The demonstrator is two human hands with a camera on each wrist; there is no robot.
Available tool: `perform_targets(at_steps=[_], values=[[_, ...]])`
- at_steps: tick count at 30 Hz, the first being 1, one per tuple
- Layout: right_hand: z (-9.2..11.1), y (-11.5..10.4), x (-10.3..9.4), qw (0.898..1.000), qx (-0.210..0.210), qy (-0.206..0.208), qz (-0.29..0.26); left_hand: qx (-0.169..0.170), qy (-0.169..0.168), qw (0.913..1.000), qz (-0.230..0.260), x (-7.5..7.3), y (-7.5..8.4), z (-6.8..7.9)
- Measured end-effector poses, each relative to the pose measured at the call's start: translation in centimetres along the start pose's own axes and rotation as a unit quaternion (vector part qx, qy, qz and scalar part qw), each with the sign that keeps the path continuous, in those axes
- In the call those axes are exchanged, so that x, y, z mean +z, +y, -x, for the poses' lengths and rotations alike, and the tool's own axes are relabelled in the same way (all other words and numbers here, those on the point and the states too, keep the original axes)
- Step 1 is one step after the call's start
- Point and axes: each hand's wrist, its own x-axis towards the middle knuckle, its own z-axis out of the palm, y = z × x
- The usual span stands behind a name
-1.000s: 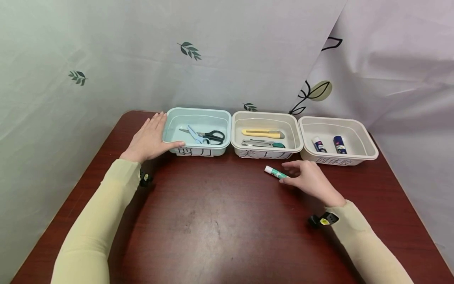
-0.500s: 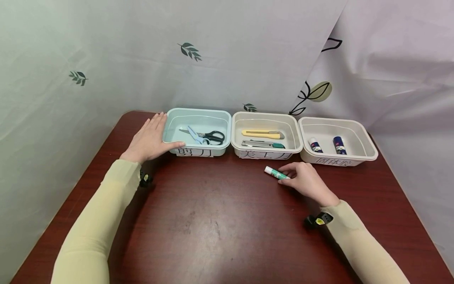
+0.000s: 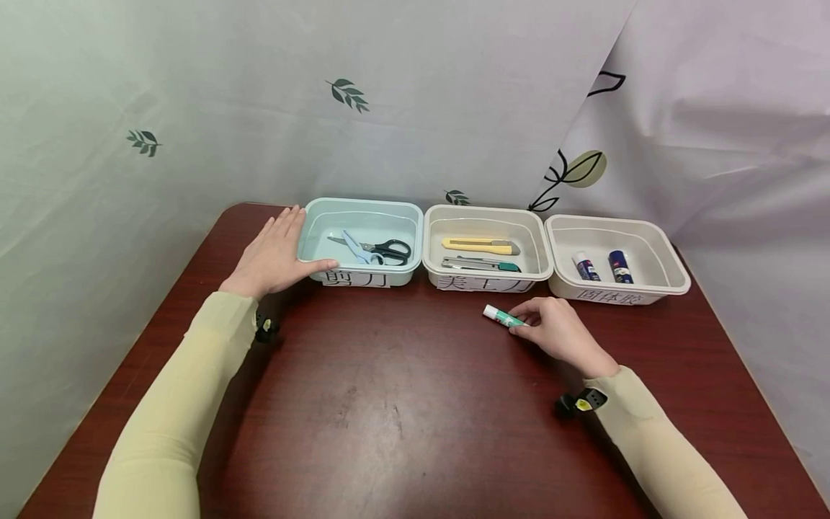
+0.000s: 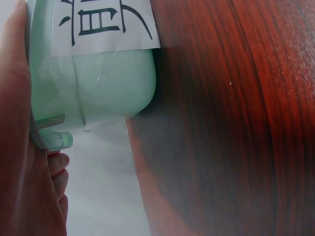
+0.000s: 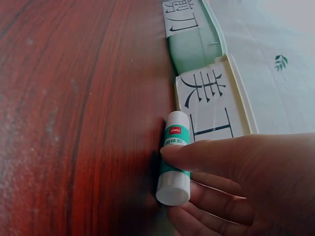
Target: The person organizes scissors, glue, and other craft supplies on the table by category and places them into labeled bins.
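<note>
My right hand point(image 3: 559, 333) pinches a green glue stick with white ends point(image 3: 502, 317) on the table, in front of the middle bin. Seen from the right wrist, the thumb point(image 5: 197, 156) presses the label of the glue stick point(image 5: 175, 140), and the other fingers curl behind it. At the far left my left hand point(image 3: 272, 252) lies with straight fingers along the side of the light blue bin point(image 3: 363, 205), thumb on its front rim. The left wrist view shows that hand point(image 4: 19, 147) against the bin's edge point(image 4: 98, 88); part of it is cut off.
Inside the blue bin lie black scissors point(image 3: 392, 250) and light blue scissors point(image 3: 355, 246). The beige middle bin point(image 3: 486, 212) holds a yellow utility knife point(image 3: 480, 246) and a grey-green one point(image 3: 481, 264). Two glue sticks point(image 3: 620, 267) lie in the right bin point(image 3: 606, 223). A curtain hangs behind.
My right hand has drawn slightly left and nearer, its fingers closing onto the green glue stick. A white-capped glue stick in the right bin has rocked a little. My left hand stays put.
</note>
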Motion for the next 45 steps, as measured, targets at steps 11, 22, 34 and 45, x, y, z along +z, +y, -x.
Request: perform_targets(at_steps=[11,22,34,45], values=[[0.1,-0.2,-0.2,1.000,-0.005,0.006,0.006,0.003,0.001,1.0000,-0.001,0.1,-0.1,-0.1],[0.5,-1.0,-1.3,0.999,-0.023,0.042,0.003,0.000,-0.003,1.0000,0.002,0.0,0.0,0.0],[1.4,-1.8,-4.1,0.996,-0.021,0.080,-0.013,-0.002,-0.006,1.0000,0.002,0.0,0.0,0.0],[1.9,-1.7,-6.5,0.992,-0.010,0.122,-0.014,0.001,0.002,1.0000,0.002,0.1,-0.1,0.0]])
